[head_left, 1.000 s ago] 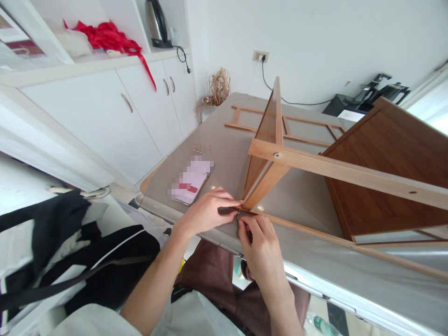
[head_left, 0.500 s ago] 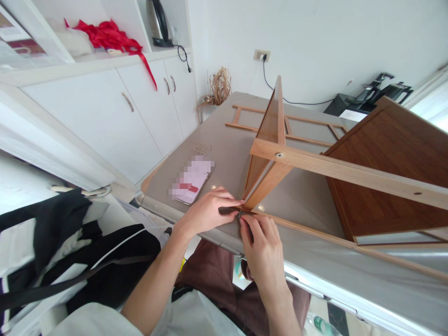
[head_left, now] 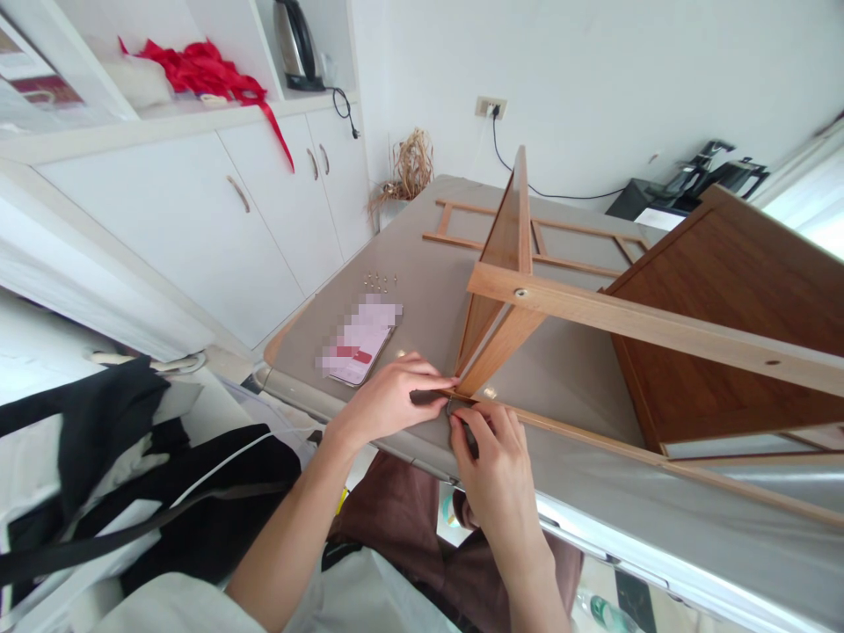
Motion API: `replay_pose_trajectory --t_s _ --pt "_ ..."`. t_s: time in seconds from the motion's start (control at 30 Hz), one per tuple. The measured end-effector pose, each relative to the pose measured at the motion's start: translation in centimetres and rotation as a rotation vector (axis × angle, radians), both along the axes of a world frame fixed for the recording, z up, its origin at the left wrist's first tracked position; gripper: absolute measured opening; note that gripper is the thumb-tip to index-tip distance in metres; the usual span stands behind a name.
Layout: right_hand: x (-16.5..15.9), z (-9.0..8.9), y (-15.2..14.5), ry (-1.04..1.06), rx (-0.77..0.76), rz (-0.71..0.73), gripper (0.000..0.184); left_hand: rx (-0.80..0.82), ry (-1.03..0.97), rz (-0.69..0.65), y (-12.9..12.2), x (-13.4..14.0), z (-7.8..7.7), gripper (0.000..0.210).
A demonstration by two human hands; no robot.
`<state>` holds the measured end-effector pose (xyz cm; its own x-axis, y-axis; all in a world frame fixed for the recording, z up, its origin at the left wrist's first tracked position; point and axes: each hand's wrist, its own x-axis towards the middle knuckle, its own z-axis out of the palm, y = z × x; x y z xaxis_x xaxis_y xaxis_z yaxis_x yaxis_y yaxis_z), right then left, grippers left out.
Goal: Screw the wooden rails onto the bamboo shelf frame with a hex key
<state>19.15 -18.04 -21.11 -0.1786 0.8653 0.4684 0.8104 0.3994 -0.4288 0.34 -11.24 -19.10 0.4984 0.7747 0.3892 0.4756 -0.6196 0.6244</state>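
Observation:
The wooden frame (head_left: 501, 334) stands on its side on the table, its near lower corner at the table's front edge. My left hand (head_left: 392, 396) grips that corner from the left, thumb and fingers closed around the end of the wood. Close beside it, my right hand (head_left: 491, 444) is pinched at the same corner, with the thumb and index finger together. A small greyish thing shows at those fingertips, too hidden to name. Between the frame's upright parts is a brown wooden panel (head_left: 505, 224).
A phone (head_left: 362, 338) lies left of the frame, with several small screws (head_left: 377, 283) behind it. A ladder-like wooden frame (head_left: 454, 239) lies flat farther back. A large brown panel (head_left: 731, 325) leans at the right. White cabinets (head_left: 198, 211) stand to the left.
My right fingertips have shifted slightly at the corner, and the small grey thing there shows differently. My left hand keeps its grip. The view has moved a little.

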Motion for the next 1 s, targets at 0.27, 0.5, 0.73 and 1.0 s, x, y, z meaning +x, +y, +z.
replay_pose_trajectory --t_s 0.27,0.5,0.73,1.0 --pt "0.35 -0.22 0.06 0.052 -0.012 0.027 0.009 -0.009 -0.023 -0.001 -0.05 0.00 -0.01 0.027" --pt "0.13 0.36 -0.61 0.074 0.001 0.105 0.014 -0.006 -0.011 -0.006 0.04 -0.10 -0.19 0.031" --pt "0.10 -0.07 -0.22 0.049 -0.019 0.068 0.012 -0.006 -0.017 0.005 -0.05 -0.02 -0.13 0.031" --pt "0.06 -0.48 -0.04 0.037 -0.023 0.068 0.015 0.012 -0.008 0.005 0.01 0.00 -0.12 0.029"
